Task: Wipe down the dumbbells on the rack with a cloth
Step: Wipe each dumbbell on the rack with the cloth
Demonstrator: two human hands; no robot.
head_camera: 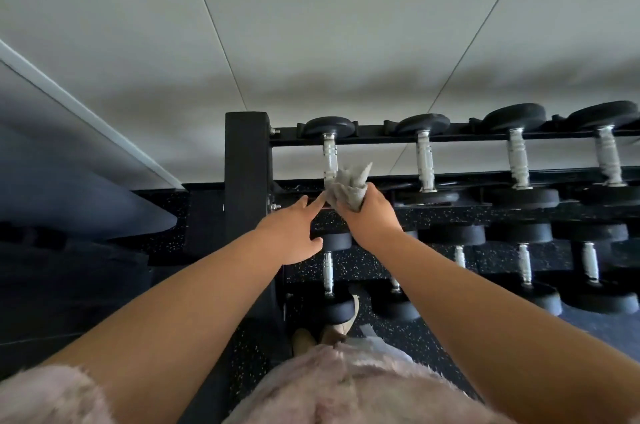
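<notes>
A black rack (246, 160) holds rows of black dumbbells with chrome handles. My right hand (369, 212) grips a crumpled grey cloth (349, 183) at the near end of the leftmost top-row dumbbell (329, 146); the cloth covers the lower part of its handle. My left hand (292, 235) reaches beside it with fingers stretched out, the fingertips touching the cloth's left edge near the rack's front rail. The near head of that dumbbell is hidden behind my hands.
More top-row dumbbells (424, 160) run off to the right, with a lower row (329, 271) beneath my arms. A grey wall (311, 42) stands right behind the rack. Speckled black floor (162, 236) lies left of the upright.
</notes>
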